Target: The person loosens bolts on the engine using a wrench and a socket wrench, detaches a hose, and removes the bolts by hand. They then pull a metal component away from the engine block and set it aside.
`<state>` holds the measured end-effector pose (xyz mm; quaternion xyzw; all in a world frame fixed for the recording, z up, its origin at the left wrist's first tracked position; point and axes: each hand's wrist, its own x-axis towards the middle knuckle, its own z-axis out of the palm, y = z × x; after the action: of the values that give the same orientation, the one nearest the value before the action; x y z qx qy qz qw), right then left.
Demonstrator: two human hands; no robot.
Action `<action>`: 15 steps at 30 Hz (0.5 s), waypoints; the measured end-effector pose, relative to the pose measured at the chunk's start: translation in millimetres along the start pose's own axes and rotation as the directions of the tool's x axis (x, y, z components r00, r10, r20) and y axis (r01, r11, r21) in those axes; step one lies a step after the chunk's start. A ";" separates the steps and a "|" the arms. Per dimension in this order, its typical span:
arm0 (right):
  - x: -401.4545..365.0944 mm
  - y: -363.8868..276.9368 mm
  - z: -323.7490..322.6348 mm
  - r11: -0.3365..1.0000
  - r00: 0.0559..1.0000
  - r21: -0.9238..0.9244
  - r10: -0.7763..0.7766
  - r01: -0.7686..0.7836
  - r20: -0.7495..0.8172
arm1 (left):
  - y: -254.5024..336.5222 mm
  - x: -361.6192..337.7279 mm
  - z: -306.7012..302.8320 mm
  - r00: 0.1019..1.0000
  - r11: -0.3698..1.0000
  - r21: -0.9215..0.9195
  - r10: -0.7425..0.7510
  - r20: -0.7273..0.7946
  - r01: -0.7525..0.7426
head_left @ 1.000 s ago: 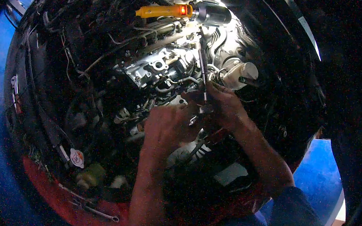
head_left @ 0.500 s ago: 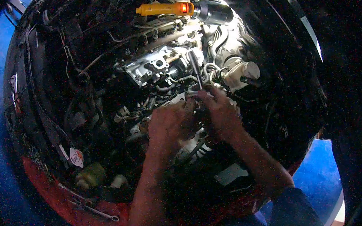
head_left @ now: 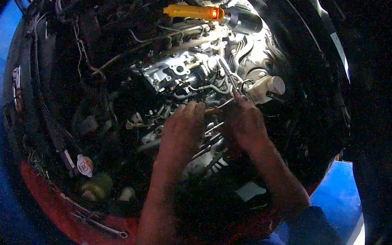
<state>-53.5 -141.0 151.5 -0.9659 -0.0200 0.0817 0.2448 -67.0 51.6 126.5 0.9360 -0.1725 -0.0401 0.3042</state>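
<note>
Over the dark middle of an engine bay, my left hand [head_left: 185, 121] is closed, its knuckles toward the engine and its thumb pointing right; what it holds, if anything, is hidden. To its right, my right hand [head_left: 246, 122] has its fingers wrapped round a slim metal tool [head_left: 226, 68] whose shaft points up and left to the lit engine parts. Between the hands lies a thin pale rod or hose [head_left: 225, 103]. Just above them is the bright metal engine part [head_left: 179, 69] with a round hole.
A yellow work light [head_left: 191, 12] shines across the top of the engine. A white reservoir [head_left: 268, 89] stands at the right. A radiator cap [head_left: 84, 165] and wrenches [head_left: 103, 227] rest near the red front edge. Another wrench [head_left: 16, 85] lies far left.
My hands have moved slightly apart, the left one lower relative to the engine. The metal tool now leans further right, and the whole view has shifted a little.
</note>
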 end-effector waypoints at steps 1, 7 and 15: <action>1.3 1.8 3.3 1.000 0.999 -0.015 0.026 -0.025 0.023 | 1.6 1.0 -2.0 0.999 1.000 0.004 -0.007 -0.033 0.007; 36.9 39.0 35.4 0.938 0.935 -0.302 -0.248 0.167 -0.254 | 2.3 -3.2 -6.9 0.934 0.963 0.140 -0.176 -0.309 0.228; 152.7 113.5 88.5 0.894 0.785 -0.374 -0.410 0.246 -0.465 | -13.2 -9.4 0.0 0.942 0.942 0.126 -0.324 0.093 0.311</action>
<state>82.0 -187.3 -1.9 -0.9565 -0.1328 -0.2373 0.1052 -71.8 64.8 118.5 0.9630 -0.0380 -0.1317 0.2318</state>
